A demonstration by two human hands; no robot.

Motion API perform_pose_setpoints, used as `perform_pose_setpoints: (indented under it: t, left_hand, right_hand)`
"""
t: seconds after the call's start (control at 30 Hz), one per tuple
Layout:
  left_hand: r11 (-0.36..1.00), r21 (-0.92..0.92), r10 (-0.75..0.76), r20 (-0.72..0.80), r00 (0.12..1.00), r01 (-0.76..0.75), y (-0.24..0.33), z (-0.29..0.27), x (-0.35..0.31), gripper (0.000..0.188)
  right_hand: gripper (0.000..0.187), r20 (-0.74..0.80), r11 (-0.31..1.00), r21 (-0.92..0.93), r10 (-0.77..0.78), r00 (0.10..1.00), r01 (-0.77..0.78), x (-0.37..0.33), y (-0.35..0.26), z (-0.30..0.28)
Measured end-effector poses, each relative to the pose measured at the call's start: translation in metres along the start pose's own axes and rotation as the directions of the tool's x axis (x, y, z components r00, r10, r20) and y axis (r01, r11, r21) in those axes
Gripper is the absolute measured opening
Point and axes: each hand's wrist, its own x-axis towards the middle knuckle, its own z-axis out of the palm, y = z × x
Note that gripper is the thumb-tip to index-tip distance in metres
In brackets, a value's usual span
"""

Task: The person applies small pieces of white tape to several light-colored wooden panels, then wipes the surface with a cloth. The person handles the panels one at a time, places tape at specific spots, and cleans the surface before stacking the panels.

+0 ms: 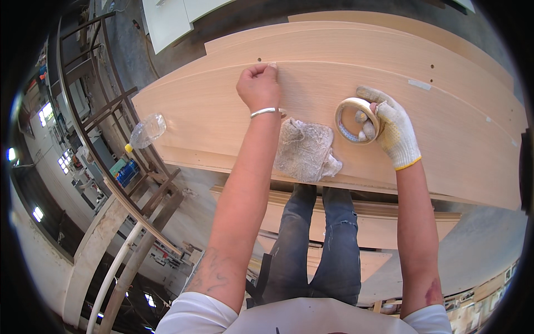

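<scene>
I have the left hand [260, 88] bare, its fingers pinched together at the far edge of the upper wood-grain panel [222, 111]; I cannot tell whether anything is between them. My right hand [399, 133], in a knitted glove, curls closed around a roll of masking tape [344, 131] above the panel's right half, fingers through its core. Blue printing on the core's inside is too small for me to read. A crumpled rag [303, 150] lies near, between my arms; a clear plastic bottle [149, 130] lies far left.
</scene>
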Motion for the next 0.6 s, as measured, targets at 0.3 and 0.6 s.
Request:
perform_pose_setpoints:
  t: [0.3, 0.6]
  left_hand:
    - [0.991, 0.077, -0.121, 0.126, 0.985, 0.112, 0.021, -0.014, 0.003, 0.015]
    - [0.997, 0.021, -0.080, 0.146, 0.986, 0.078, 0.016, -0.015, 0.006, 0.015]
  right_hand:
    - [0.048, 0.002, 1.000, -0.016, 0.017, 1.000, -0.017, -0.001, -0.003, 0.002]
    - [0.047, 0.003, 0.999, -0.038, 0.017, 1.000, -0.017, -0.001, -0.001, 0.000]
